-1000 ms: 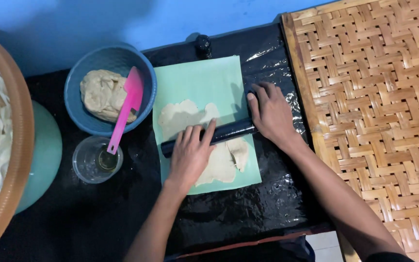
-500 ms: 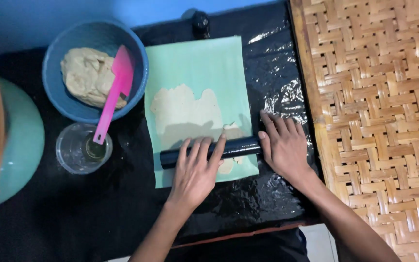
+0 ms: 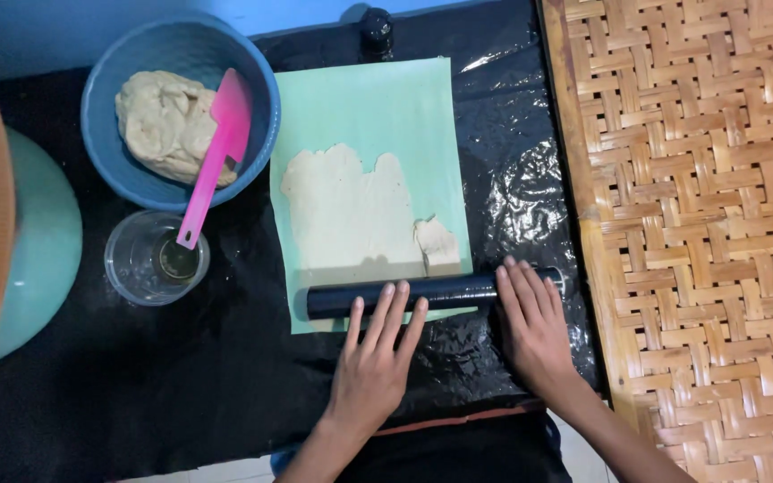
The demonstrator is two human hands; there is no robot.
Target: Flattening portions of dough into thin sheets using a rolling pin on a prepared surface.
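A black rolling pin [image 3: 445, 292] lies across the near edge of a pale green sheet [image 3: 378, 107]. On the sheet a thin, ragged layer of beige dough [image 3: 351, 215] is spread flat. My left hand [image 3: 376, 367] rests flat with its fingertips on the pin's left part. Fingers spread, my right hand [image 3: 532, 326] presses on the pin's right end. Neither hand curls around the pin.
A blue bowl [image 3: 127, 179] at the back left holds a lump of dough [image 3: 167, 125] and a pink spatula [image 3: 215, 152]. A clear cup [image 3: 131, 268] stands in front of it. Black plastic [image 3: 163, 394] covers the table; a woven bamboo mat [image 3: 700, 224] lies to the right, a teal lid [image 3: 38, 241] at left.
Both hands have drawn the rolling pin toward me, from the middle of the sheet to its near edge. More flattened dough is now uncovered behind the pin.
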